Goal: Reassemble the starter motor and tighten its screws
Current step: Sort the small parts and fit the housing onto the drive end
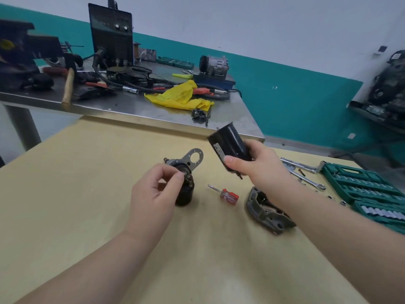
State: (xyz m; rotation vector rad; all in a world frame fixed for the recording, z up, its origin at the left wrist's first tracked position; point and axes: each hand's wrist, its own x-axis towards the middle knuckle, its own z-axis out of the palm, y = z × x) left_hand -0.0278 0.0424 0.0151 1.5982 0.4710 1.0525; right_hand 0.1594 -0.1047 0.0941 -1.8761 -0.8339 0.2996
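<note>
A black cylindrical motor housing (229, 144) is held tilted above the table; the dark armature assembly (186, 189) with its grey flange stands upright below.

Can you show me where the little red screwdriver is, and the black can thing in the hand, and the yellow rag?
red screwdriver (229, 195): head view, on its red handle.
black can (228, 139): head view, on its side wall.
yellow rag (179, 96): head view, on its crumpled middle.

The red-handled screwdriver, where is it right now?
In the head view the red-handled screwdriver lies flat on the wooden table, right of centre, between the black motor part and the grey metal housing.
</note>
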